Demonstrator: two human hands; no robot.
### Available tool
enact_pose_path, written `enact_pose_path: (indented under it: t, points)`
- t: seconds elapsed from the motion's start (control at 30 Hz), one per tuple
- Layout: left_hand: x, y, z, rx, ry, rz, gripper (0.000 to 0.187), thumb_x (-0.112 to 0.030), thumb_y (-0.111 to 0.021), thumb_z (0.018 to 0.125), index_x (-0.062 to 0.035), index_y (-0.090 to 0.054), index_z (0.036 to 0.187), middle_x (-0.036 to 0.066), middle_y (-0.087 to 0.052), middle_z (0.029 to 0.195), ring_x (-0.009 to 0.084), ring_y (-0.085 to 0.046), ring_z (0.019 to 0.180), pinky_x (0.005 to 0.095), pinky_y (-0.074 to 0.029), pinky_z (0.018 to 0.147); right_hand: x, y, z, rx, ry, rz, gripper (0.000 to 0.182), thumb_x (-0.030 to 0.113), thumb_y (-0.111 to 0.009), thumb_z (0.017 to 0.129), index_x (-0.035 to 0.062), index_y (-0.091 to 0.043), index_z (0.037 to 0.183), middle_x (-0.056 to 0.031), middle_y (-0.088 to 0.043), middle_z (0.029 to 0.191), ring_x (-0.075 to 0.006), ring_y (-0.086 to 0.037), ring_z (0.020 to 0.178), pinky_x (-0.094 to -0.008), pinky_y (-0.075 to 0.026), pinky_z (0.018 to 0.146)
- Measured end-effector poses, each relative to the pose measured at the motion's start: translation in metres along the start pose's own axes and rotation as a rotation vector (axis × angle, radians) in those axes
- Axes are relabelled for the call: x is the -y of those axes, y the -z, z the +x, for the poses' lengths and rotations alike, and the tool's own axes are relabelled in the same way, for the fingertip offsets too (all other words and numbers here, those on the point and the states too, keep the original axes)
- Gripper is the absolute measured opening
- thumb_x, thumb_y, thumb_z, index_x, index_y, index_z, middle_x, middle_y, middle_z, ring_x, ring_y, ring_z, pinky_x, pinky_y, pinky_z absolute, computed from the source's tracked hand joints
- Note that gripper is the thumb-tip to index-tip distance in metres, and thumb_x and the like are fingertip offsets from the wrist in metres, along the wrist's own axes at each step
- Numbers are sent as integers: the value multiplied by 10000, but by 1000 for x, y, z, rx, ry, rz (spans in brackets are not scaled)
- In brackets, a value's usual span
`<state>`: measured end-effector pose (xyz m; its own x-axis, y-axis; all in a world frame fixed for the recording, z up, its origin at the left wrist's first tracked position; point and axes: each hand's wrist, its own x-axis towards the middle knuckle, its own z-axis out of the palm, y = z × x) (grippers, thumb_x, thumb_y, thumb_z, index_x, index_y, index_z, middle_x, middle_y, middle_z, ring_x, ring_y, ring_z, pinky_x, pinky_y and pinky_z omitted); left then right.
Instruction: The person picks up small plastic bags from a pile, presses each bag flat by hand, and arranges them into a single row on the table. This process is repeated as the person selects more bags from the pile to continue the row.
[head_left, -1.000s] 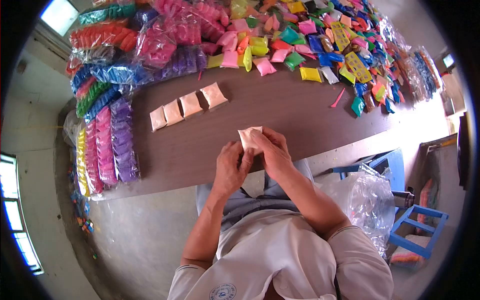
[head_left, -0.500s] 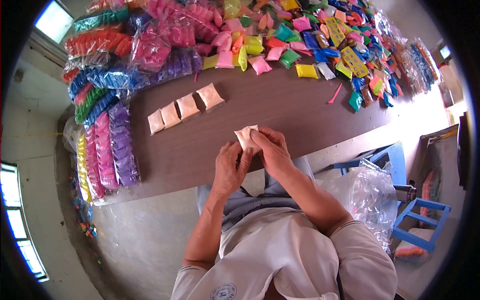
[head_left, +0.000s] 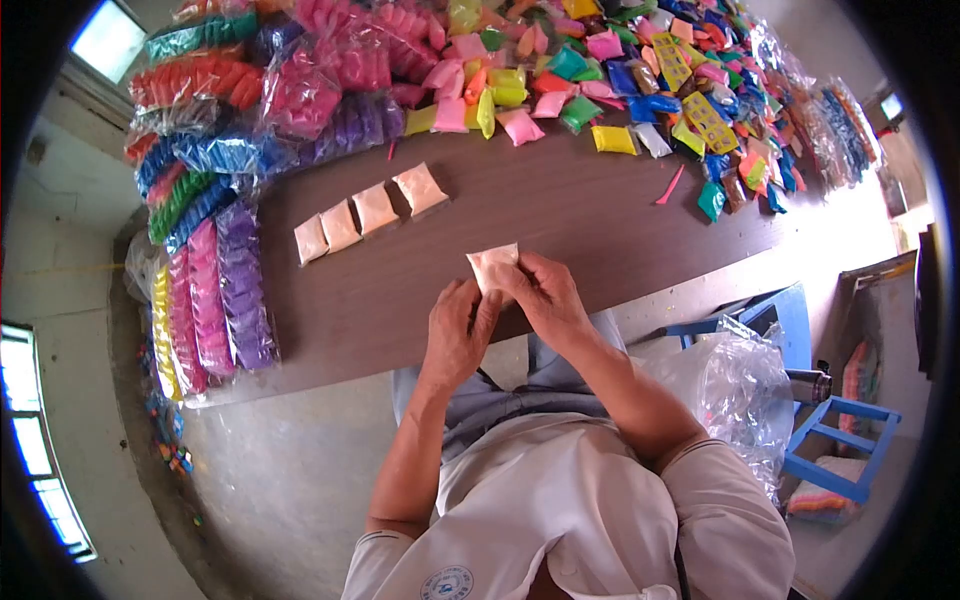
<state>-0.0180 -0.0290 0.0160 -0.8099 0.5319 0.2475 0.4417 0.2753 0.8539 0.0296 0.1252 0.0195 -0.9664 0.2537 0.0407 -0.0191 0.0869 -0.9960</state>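
A small peach packet [head_left: 493, 263] is held over the near edge of the dark brown table [head_left: 560, 205]. My right hand [head_left: 548, 296] grips its right side, with the thumb lying across the front. At its lower left, my left hand [head_left: 460, 325] has its thumb and curled fingers against the packet's bottom edge; the fingertips are partly hidden. Farther left on the table, several peach packets [head_left: 375, 209] lie in a slanting row, the rightmost one slightly apart from the others.
Clear bags of coloured packets [head_left: 240, 290] line the table's left side. A heap of loose coloured packets [head_left: 610, 90] covers the back. A pink strip [head_left: 670, 187] lies at the right. Beside the table stand a blue stool [head_left: 845, 440] and clear plastic bags [head_left: 735, 400].
The held packet has tilted and risen slightly, showing more of its top edge. My right thumb has shifted lower on it, and my left hand has moved slightly left.
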Motion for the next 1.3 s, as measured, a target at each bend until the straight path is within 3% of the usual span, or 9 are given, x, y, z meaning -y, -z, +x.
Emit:
enact_pose_path:
  t: [0.43, 0.53, 0.67, 0.8, 0.87, 1.0, 1.07, 1.17, 1.3]
  points:
    - [6, -1, -1, 12, 6, 28, 232, -200, -596, 963, -13, -582, 826, 148, -537, 730, 350, -487, 715, 431, -407, 654, -1, 10, 3, 2, -47, -141, 292, 273, -632, 972, -18, -656, 985, 10, -581, 737, -46, -484, 709, -253, -442, 611]
    - [5, -5, 0, -20, 38, -16, 209, -190, -595, 964, -15, -598, 850, 141, -535, 725, 337, -497, 714, 420, -417, 656, -2, 22, 13, 128, 48, -84, 273, 249, -640, 968, -24, -649, 979, -3, -563, 734, -56, -482, 713, -262, -450, 626]
    - [4, -8, -1, -81, 145, -159, 157, -146, -593, 949, -14, -608, 865, 115, -555, 714, 292, -535, 738, 381, -451, 679, -3, 23, 75, 4, 164, -200, 193, 151, -636, 939, -32, -617, 999, -76, -630, 806, -95, -562, 757, -305, -489, 677]
    - [-3, -3, -3, -71, 87, -70, 123, -112, -587, 930, -15, -619, 861, 99, -580, 725, 267, -546, 742, 361, -462, 684, -19, 22, 144, -155, 224, -360, 295, 158, -678, 897, -35, -566, 1090, -104, -663, 845, -150, -631, 766, -305, -504, 700]
    - [1, -5, -4, -64, 96, -109, 170, -145, -582, 956, -3, -614, 868, 57, -536, 755, 166, -509, 718, 294, -433, 652, -21, 16, 158, -164, 226, -447, 434, 218, -738, 854, -33, -535, 1144, -128, -678, 825, -191, -659, 737, -321, -508, 673]
    - [1, -6, -3, -63, 82, -86, 141, -117, -579, 933, 0, -618, 866, 83, -556, 752, 203, -530, 728, 323, -447, 660, -15, 2, 169, -184, 157, -529, 444, 252, -770, 818, -17, -553, 1098, -140, -677, 824, -223, -678, 752, -339, -517, 673]
    - [0, -5, -2, -60, 30, -13, 123, -105, -585, 913, 2, -621, 862, 112, -584, 769, 251, -544, 744, 353, -459, 672, -17, -2, 166, -151, 133, -528, 342, 230, -775, 799, 10, -563, 953, -157, -673, 844, -309, -684, 801, -410, -525, 711]
    - [0, -5, -1, -78, 7, 11, 62, -66, -633, 854, -5, -642, 846, 137, -650, 779, 320, -569, 745, 419, -474, 672, -8, -10, 154, -65, 95, -490, 331, 236, -770, 805, 7, -563, 921, -167, -669, 817, -329, -683, 787, -411, -520, 712]
    - [-2, -4, -2, -56, 38, -14, 115, -97, -592, 893, 2, -617, 840, 137, -613, 771, 305, -545, 756, 390, -460, 699, -3, -17, 146, -79, 130, -619, 335, 251, -731, 845, -2, -542, 955, -182, -658, 809, -392, -668, 808, -482, -502, 709]
